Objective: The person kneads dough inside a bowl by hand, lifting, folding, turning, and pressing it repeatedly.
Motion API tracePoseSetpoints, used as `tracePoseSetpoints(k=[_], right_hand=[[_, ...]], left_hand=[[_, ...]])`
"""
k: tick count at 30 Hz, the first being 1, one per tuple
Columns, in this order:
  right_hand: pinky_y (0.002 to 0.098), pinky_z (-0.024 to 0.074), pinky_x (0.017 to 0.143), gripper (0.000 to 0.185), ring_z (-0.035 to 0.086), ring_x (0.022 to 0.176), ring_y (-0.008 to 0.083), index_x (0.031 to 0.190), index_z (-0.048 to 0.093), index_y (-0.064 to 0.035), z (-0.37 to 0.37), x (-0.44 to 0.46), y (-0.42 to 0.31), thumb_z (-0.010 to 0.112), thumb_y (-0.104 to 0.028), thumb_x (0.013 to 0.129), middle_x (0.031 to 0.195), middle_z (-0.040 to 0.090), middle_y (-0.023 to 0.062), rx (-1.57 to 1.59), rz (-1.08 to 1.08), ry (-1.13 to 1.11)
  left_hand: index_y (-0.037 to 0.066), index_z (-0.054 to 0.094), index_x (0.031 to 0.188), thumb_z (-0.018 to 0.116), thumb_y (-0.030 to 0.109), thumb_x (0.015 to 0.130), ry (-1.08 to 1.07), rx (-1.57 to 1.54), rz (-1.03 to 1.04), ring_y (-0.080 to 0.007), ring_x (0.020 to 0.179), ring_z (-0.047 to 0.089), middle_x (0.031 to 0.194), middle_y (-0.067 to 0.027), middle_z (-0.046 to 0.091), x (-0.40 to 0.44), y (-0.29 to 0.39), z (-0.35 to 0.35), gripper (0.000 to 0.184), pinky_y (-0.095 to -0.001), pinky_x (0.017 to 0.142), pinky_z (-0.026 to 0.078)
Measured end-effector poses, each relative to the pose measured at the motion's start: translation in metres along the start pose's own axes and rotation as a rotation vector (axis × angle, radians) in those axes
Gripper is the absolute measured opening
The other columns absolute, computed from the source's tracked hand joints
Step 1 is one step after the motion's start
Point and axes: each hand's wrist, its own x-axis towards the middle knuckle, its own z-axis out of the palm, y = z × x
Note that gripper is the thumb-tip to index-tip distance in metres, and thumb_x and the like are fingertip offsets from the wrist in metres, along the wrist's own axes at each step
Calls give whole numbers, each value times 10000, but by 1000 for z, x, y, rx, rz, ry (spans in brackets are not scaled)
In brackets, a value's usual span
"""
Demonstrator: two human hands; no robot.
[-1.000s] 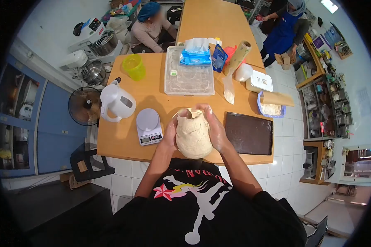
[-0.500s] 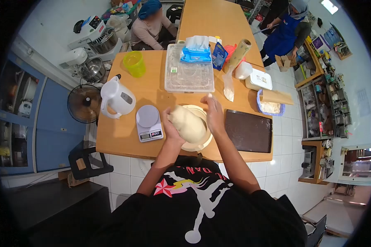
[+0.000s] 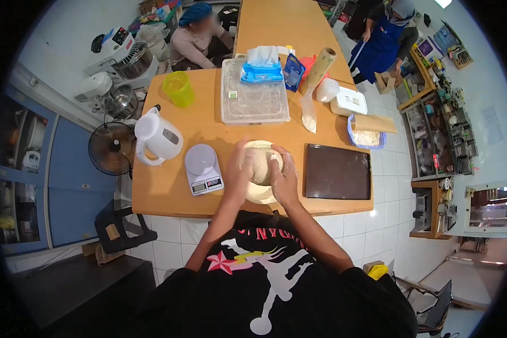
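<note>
A pale lump of dough (image 3: 260, 167) sits low over a cream round bowl (image 3: 259, 194) near the table's front edge. My left hand (image 3: 240, 170) is curved against the dough's left side, its fingers blurred by motion. On the right side my right hand (image 3: 283, 175) grips the dough, with the thumb over its top and flour on the fingers. The palms hide part of the dough and the bowl rim. A white kitchen scale (image 3: 203, 169) is just left of the bowl, and a dark baking tray (image 3: 337, 172) lies to the right.
A white kettle (image 3: 159, 137) and a yellow-green cup (image 3: 178, 89) stand on the left. Behind the bowl are a lidded plastic box (image 3: 254, 103) with tissues, a wrap roll (image 3: 319, 69) and a flour basket (image 3: 367, 137). One person sits back left; another stands back right.
The dough, first raised between both hands and then tilted to the left, is now lower over the bowl. My right hand has come back against it. The view has shifted slightly.
</note>
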Motion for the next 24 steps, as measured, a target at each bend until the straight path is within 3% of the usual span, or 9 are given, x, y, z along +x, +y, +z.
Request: tracePoseSetpoints(k=[2,3,6,9,12,13,16,18,24], right_hand=[[359,376,1014,368,515,1155,287,1237,523,-5,8,-7,-15,558,-175,912,1232,540,185,-57,1,11],[399,382,1009,399,528,1139,322,1234,529,-16,12,-6,-18,585,-188,879,1210,548,205,-83,-14,33],[397,460,903,445,602,1005,296,1189,546,29,21,13,-4,641,-263,868,1079,602,191,-162,-128,178],[378,518,780,407,653,861,252,1152,561,36,16,37,9,619,-279,901,990,643,156,242,308,-80],[353,542,709,362,661,794,206,1117,583,8,3,47,15,569,-310,943,961,653,134,779,527,-251],[356,558,752,391,668,853,216,1129,576,-16,-1,48,14,490,-366,977,1017,651,145,880,599,-332],[374,562,809,475,672,913,244,1206,537,-25,-13,46,2,424,-431,987,1090,643,146,1145,754,-543],[411,539,873,540,655,992,268,1284,491,-32,-20,39,6,390,-470,985,1173,621,150,1154,744,-600],[438,510,928,551,632,1063,279,1349,450,-54,-42,27,6,366,-467,993,1219,610,142,1244,780,-749]], left_hand=[[31,560,1272,617,250,917,-76,430,191,-233,1213,495,1270,-182,534,-3,-12,4,422,-353,974,426],[-1,618,1147,663,248,881,-4,323,208,-240,1070,578,1094,-176,613,-2,-14,8,368,-347,925,447],[-23,624,1035,655,231,888,133,328,120,-228,890,614,928,-137,648,1,-16,17,295,-339,843,468],[-21,617,923,644,198,893,196,221,151,-169,805,591,873,-93,647,18,-27,16,223,-310,746,472],[24,589,905,605,135,911,110,76,120,-69,697,506,778,3,552,24,-20,17,112,-228,621,434],[29,590,895,610,138,908,102,-5,97,-68,691,507,780,2,554,27,-20,17,111,-229,611,431],[41,591,853,623,152,900,92,-162,13,-65,669,505,775,3,560,27,-15,22,125,-231,584,419],[46,591,811,630,170,896,117,-161,-33,-59,653,498,759,10,560,27,-4,26,155,-233,569,410],[-4,640,803,622,229,894,164,114,-35,-90,664,521,740,-21,600,32,-4,28,250,-256,627,445]])
